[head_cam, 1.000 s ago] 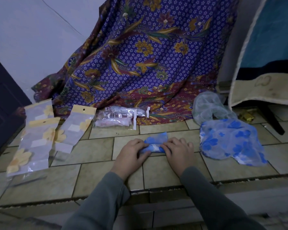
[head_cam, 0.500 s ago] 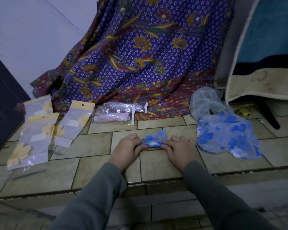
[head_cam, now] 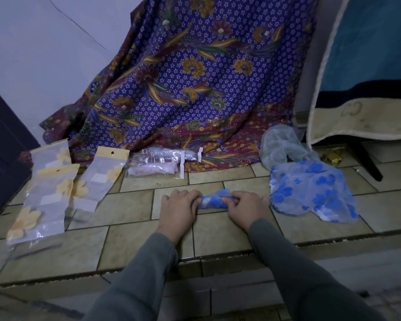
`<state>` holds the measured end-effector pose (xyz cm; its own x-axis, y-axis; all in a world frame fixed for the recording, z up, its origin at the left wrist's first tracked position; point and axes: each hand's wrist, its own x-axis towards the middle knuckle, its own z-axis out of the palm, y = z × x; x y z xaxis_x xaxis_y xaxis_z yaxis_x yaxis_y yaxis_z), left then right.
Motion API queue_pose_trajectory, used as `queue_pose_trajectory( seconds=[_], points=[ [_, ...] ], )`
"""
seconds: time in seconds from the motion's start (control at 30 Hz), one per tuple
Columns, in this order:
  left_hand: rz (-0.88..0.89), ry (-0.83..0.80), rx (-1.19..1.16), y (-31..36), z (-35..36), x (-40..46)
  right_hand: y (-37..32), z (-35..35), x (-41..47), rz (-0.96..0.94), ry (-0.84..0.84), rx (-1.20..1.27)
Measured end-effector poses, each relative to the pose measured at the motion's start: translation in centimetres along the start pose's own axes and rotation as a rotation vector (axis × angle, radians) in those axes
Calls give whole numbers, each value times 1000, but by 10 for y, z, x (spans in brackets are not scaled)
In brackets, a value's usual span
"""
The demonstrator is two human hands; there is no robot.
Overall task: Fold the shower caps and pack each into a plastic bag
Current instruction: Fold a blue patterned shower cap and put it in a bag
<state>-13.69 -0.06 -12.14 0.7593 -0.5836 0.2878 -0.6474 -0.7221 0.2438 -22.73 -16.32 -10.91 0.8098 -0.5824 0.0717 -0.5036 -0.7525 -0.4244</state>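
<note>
Blue flowered plastic shower cap (head_cam: 214, 202), rolled into a tight strip, lies on the tiled floor (head_cam: 130, 237) between my hands; left hand (head_cam: 177, 208) and right hand (head_cam: 242, 205) pinch its ends, I think so it cannot unroll.

Rolled cap (head_cam: 214, 202), both ends hidden under our hands, our fingertips tucked from sight, packed bags' (head_cam: 156, 164) contents too blurred for us to tell, door (head_cam: 0, 144) cut off at left edge.

A single head-worn view, forward and down, close over the tiled floor (head_cam: 130, 246).
</note>
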Motion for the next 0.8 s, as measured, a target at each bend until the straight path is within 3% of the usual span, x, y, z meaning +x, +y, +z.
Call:
queue_pose_trajectory(
  seconds=[0.2,0.53,0.63,0.8],
  points=[
    [69,143,-9,0,4,4,-6,2,1,-29,76,-23],
    [148,37,-110,-7,2,0,0,13,2,-224,197,-136],
    [117,-38,-208,-12,1,7,7,8,-1,-266,139,-179],
    [164,-7,-142,-11,2,10,7,0,-2,-272,51,-216]
  ],
)
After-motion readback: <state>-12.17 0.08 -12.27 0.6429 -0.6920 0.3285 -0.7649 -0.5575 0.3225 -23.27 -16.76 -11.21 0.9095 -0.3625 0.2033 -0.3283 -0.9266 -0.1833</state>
